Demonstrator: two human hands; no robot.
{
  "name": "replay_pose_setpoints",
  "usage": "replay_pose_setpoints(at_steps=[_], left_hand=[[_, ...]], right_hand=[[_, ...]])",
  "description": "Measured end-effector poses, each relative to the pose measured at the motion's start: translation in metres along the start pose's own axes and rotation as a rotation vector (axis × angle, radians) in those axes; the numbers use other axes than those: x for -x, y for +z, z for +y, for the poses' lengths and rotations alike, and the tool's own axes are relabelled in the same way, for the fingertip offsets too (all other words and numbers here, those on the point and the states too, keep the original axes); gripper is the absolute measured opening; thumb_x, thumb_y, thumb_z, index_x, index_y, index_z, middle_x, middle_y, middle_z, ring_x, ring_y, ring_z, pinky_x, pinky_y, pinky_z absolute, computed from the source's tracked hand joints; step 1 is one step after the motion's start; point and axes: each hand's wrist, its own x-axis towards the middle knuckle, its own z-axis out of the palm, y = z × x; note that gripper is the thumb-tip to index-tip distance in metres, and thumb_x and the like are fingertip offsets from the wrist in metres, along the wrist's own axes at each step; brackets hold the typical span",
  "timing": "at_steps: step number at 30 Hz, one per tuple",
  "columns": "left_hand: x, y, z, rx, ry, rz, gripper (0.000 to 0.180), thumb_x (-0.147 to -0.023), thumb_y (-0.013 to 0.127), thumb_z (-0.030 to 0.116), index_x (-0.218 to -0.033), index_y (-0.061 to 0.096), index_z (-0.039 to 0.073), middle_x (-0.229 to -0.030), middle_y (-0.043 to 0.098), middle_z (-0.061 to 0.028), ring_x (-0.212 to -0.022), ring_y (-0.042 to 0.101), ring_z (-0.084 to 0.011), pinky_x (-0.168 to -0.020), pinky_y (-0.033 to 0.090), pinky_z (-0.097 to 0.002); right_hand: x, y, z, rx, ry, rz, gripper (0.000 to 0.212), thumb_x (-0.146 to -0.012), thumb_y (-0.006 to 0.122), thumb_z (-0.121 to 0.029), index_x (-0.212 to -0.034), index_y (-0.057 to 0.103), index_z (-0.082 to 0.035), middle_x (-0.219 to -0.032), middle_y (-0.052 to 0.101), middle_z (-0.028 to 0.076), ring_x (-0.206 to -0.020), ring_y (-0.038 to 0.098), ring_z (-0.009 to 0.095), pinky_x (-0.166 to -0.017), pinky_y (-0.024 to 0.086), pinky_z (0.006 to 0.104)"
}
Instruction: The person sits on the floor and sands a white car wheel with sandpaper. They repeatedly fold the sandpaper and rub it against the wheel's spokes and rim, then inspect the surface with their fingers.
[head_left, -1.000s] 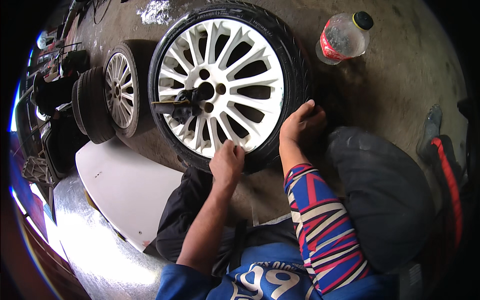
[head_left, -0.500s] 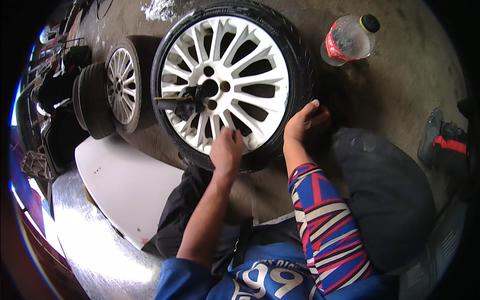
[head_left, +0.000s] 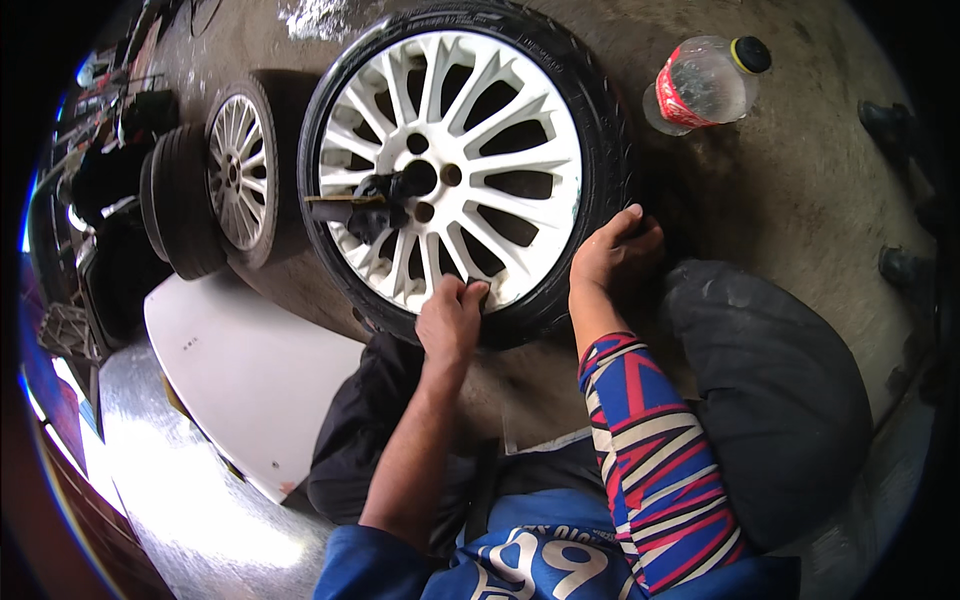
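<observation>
A large white multi-spoke wheel rim (head_left: pixel 525 160) lies in front of me with a black tyre (head_left: pixel 607 130) around it. My left hand (head_left: pixel 450 322) is closed at the rim's near edge, fingers pinched over the ends of the spokes. Whatever small thing may be in that pinch is hidden. At the tyre's right side, my right hand (head_left: pixel 615 252) grips its outer edge; the thumb points up and the other fingers are partly out of sight. A black object with a flat bar (head_left: pixel 370 205) lies across the spokes left of the hub hole.
A clear plastic bottle (head_left: pixel 708 85) with a red label and black cap stands right of the tyre. To the left are another wheel (head_left: pixel 242 170), a further tyre (head_left: pixel 180 205) and a white panel (head_left: pixel 250 375). Another person's dark shoes (head_left: pixel 905 265) show at the right edge.
My left hand has drawn a little toward me, to the rim's edge, still closed. My right hand stays on the tyre. The other person's red-banded shoe has moved; dark shoes show elsewhere at the right edge.
</observation>
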Motion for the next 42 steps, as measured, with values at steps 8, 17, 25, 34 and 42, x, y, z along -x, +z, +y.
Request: replay_pose_setpoints(at_steps=[8,17,25,34,42], left_hand=[[-0.015,0.006,-0.025,0.271,0.144,0.052,0.035,-0.086,0.084,0.027,-0.082,0.06,0.002,-0.067,0.061,-0.012,-0.061,0.055,-0.0228,-0.061,0.047,-0.0372],[-0.026,0.019,-0.02,0.456,0.184,0.246,0.033,-0.091,0.079,0.026,-0.087,0.056,0.002,-0.071,0.063,-0.0159,-0.063,0.06,-0.0332,-0.061,0.047,-0.0417],[-0.015,0.019,-0.031,0.546,0.217,0.307,0.022,-0.091,0.077,0.015,-0.094,0.058,0.002,-0.08,0.065,-0.0112,-0.072,0.06,-0.0218,-0.068,0.048,-0.0337],[-0.011,0.043,-0.04,0.457,0.512,0.452,0.033,-0.091,0.074,0.005,-0.124,0.069,0.005,-0.098,0.068,-0.0138,-0.081,0.067,-0.0286,-0.073,0.054,-0.0346],[0.025,0.06,-0.029,0.015,0.431,0.496,0.063,-0.09,0.069,0.014,-0.147,0.047,-0.001,-0.1,0.053,-0.0149,-0.093,0.056,-0.0342,-0.075,0.045,-0.0451]], right_hand=[[0.0,-0.001,-0.002,-0.044,0.019,-0.014,0.053,-0.1,0.052,-0.048,-0.11,0.06,0.002,-0.109,0.062,0.025,-0.104,0.059,0.043,-0.092,0.047,0.053],[-0.002,0.018,0.016,-0.131,0.016,0.012,0.049,-0.101,0.053,-0.045,-0.114,0.056,0.002,-0.112,0.06,0.024,-0.103,0.06,0.039,-0.094,0.048,0.0469],[-0.004,0.013,0.016,-0.125,0.024,-0.004,0.045,-0.1,0.054,-0.044,-0.107,0.063,0.0,-0.112,0.064,0.023,-0.106,0.06,0.042,-0.093,0.048,0.0506],[-0.004,0.017,0.015,-0.044,-0.019,0.068,0.047,-0.101,0.054,-0.044,-0.109,0.061,0.002,-0.108,0.064,0.023,-0.099,0.063,0.041,-0.09,0.05,0.0486],[-0.002,0.012,0.004,-0.112,0.011,0.068,0.046,-0.101,0.054,-0.044,-0.108,0.061,0.001,-0.108,0.065,0.023,-0.099,0.063,0.039,-0.088,0.051,0.0472]])
